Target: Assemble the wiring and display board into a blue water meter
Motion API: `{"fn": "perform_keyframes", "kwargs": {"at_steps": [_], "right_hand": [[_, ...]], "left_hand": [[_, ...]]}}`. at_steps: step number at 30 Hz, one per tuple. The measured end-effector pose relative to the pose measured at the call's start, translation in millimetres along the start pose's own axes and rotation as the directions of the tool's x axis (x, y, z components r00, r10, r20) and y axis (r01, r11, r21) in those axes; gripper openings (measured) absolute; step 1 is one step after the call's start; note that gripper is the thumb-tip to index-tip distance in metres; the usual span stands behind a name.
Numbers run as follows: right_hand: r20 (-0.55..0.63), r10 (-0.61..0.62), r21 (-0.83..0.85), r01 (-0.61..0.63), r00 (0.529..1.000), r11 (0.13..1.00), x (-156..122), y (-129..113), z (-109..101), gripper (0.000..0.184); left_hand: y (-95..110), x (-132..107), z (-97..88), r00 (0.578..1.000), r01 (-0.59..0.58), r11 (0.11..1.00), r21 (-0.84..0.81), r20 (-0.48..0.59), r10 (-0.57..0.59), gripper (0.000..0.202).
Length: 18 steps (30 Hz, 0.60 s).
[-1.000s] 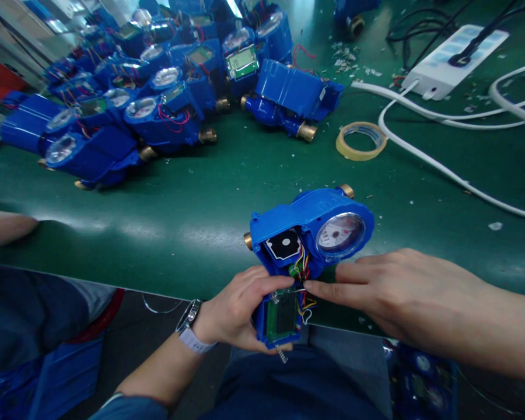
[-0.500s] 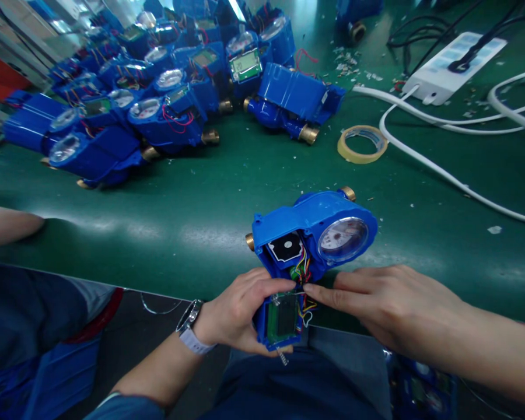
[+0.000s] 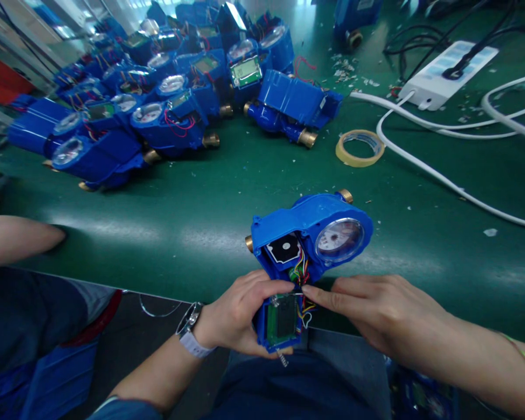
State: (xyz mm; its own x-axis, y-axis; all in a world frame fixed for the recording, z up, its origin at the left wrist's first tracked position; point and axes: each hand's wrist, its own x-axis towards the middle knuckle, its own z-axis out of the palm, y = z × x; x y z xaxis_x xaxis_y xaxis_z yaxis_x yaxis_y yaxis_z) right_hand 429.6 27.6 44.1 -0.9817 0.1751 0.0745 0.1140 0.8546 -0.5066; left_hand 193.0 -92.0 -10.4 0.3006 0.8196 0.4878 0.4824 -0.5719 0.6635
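Note:
A blue water meter [image 3: 315,224] with a round dial and brass ends lies open at the near edge of the green table [image 3: 201,210]. Coloured wires [image 3: 301,274] run from its open cavity to a small blue display module [image 3: 281,321] with a green circuit board. My left hand [image 3: 236,312], a watch on its wrist, is closed around that module just off the table edge. My right hand [image 3: 371,309] reaches in from the right, with thumb and forefinger pinched at the wires where they meet the module.
Several more blue meters [image 3: 157,111] are piled at the back left. A roll of tape [image 3: 359,147], white cables [image 3: 441,175] and a power strip [image 3: 446,76] lie at the back right. Another person's forearm [image 3: 17,239] rests on the left edge.
My right hand has drawn slightly nearer and lower while its fingertips stay at the wires. The other person's forearm has reached a little further right. The meter and my left hand have barely moved.

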Motion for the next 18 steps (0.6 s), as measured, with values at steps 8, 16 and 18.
{"fn": "perform_keyframes", "kwargs": {"at_steps": [8, 16, 18], "right_hand": [[0.117, 0.007, 0.142, -0.023, 0.993, 0.990, 8, 11, -16, 0.054], [0.188, -0.028, 0.099, 0.009, 0.982, 0.995, 14, 17, -29, 0.059], [0.182, -0.029, 0.079, 0.015, 0.983, 0.997, 14, 17, -28, 0.058]], "left_hand": [[-2, 2, -0.8, 1.000, 0.010, 1.000, 0.018, -0.019, -0.009, 0.077], [-3, 3, -1.0, 1.000, 0.013, 1.000, -0.029, 0.004, -0.013, 0.083], [-4, 3, -1.1, 1.000, 0.019, 0.999, -0.029, 0.010, -0.018, 0.084]]}}
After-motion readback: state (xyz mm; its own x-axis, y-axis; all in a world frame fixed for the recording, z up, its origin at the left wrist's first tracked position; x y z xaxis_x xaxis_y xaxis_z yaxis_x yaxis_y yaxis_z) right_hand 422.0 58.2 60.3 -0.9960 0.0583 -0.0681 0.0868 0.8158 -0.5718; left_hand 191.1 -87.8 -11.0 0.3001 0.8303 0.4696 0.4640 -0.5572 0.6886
